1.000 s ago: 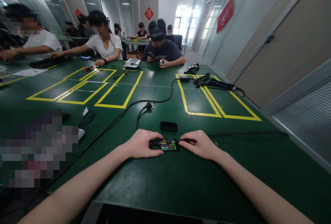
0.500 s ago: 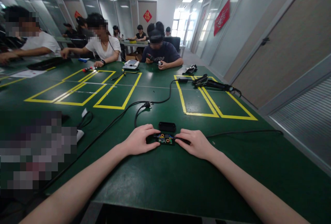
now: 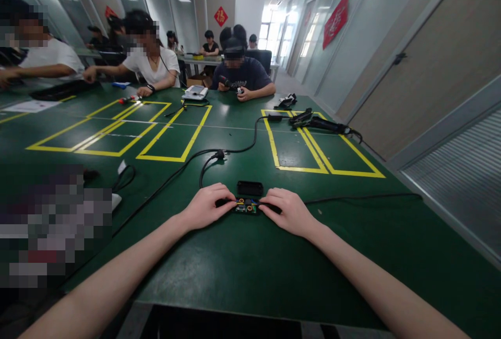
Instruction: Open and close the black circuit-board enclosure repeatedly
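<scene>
Green table (image 3: 219,271) bears circuit board (image 3: 246,208), glass walls (image 3: 158,10) beyond.

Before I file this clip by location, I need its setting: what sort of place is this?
Probably an office room used as a workshop: glass walls stand beyond a big green table marked with yellow tape, and an uncovered circuit board shows at the near side.

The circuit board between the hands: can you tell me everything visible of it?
The circuit board is small and green, with two copper-coloured rings and yellow and blue bits. It lies face up, lengthwise between the left hand and right hand, one at each end; exact contact is unclear. Black casing shows along its near edge, on or just above the green table.
</scene>
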Action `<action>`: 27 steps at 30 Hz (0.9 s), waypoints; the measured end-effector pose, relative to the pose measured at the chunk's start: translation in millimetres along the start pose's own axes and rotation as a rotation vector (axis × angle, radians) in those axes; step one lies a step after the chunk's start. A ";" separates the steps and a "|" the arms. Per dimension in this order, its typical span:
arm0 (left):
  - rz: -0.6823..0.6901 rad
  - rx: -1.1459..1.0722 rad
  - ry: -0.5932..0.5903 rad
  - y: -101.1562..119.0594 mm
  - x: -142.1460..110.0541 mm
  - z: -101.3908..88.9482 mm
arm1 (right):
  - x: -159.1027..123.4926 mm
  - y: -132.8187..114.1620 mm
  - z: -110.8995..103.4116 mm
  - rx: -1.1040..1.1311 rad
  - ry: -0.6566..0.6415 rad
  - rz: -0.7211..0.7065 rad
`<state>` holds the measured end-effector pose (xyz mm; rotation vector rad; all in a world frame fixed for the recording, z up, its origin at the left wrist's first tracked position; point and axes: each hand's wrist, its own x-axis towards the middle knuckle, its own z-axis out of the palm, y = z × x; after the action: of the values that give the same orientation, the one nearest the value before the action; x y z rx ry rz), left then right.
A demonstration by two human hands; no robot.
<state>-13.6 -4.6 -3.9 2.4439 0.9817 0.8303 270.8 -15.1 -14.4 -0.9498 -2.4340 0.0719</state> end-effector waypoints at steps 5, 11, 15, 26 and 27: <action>-0.027 -0.022 -0.017 -0.9 -0.1 -1.5 | 0.1 -1.8 -4.0 0.152 0.010 0.057; 0.045 -0.094 -0.069 -4.5 0.7 -6.8 | -0.4 1.3 -5.4 0.276 0.001 0.049; 0.062 -0.091 -0.080 -5.0 1.5 -6.8 | 0.2 1.2 -8.0 0.264 -0.031 0.005; 0.053 0.030 -0.058 3.2 2.0 -2.2 | 5.0 -2.5 -15.4 0.039 -0.063 -0.174; 0.058 0.034 -0.029 4.0 2.1 -1.9 | 4.5 -1.0 -14.0 0.083 -0.049 -0.153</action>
<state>-11.6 -5.6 0.5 2.5167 0.9255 0.8016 274.2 -14.8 0.0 -0.7314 -2.5193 0.1429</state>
